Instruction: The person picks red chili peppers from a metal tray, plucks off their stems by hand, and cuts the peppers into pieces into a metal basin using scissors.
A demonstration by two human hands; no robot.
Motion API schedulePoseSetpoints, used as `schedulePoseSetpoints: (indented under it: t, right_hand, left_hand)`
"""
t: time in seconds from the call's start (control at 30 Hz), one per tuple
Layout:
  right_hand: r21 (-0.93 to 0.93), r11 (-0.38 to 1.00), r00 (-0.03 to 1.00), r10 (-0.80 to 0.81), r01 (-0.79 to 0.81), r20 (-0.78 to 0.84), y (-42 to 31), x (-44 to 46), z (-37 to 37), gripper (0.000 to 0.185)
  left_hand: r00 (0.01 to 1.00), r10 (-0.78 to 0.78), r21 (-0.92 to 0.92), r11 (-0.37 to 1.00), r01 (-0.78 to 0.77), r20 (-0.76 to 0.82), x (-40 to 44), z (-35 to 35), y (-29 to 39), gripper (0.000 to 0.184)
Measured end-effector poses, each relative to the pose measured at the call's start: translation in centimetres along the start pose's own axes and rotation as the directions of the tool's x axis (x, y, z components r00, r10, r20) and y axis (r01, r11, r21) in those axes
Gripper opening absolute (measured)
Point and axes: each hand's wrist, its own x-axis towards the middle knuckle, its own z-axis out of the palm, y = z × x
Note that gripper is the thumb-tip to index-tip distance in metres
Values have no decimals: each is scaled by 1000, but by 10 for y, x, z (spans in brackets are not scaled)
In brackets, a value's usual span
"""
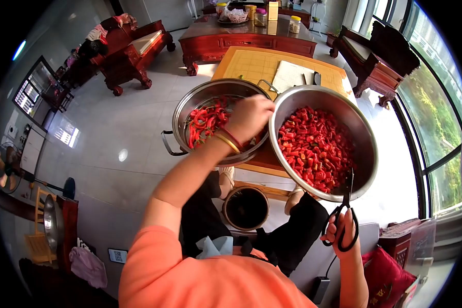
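My right hand [342, 231] grips black-handled scissors [348, 197], their blades pointing up over the near right rim of a large steel bowl [363, 141]. Cut red chili pieces [315, 146] fill much of that bowl. Over the right side of a two-handled steel pot [184, 110] is my left hand [251, 115], its fingers curled together close to the bowl's left rim. Whatever those fingers hold, if anything, is hidden. Whole red chilies [205, 123] lie in the pot, partly covered by my left forearm and hand.
Both vessels rest on a wooden table [241, 61] with a white cloth [292, 77] and a dark-handled tool [317, 78] at its far side. A dark round bin [246, 208] stands between my legs. Farther off are a low cabinet [241, 43] with jars and carved wooden seats.
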Motion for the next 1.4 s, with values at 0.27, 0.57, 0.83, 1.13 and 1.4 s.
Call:
schedulePoseSetpoints:
  t: [0.27, 0.57, 0.83, 1.13, 1.4]
  right_hand:
    - [17, 999, 999, -29, 29, -24, -1, 0, -1, 47]
    - [8, 998, 997, -59, 59, -48, -5, -5, -2, 46]
    - [2, 998, 994, -70, 70, -80, -9, -11, -4, 46]
    - [24, 997, 998, -66, 67, -12, -3, -5, -1, 48]
    - [22, 997, 997, -72, 72, 7, -2, -16, -2, 49]
  left_hand:
    - [801, -561, 414, 793, 447, 208, -3, -3, -140, 11]
    - [918, -288, 561, 823, 93, 271, 35, 58, -148, 17]
    - [772, -484, 612, 774, 159, 412, 35, 73, -142, 20]
    - [790, -387, 494, 861, 124, 475, 17, 64, -143, 20]
    - [903, -248, -28, 961, 275, 351, 28, 1, -106, 23]
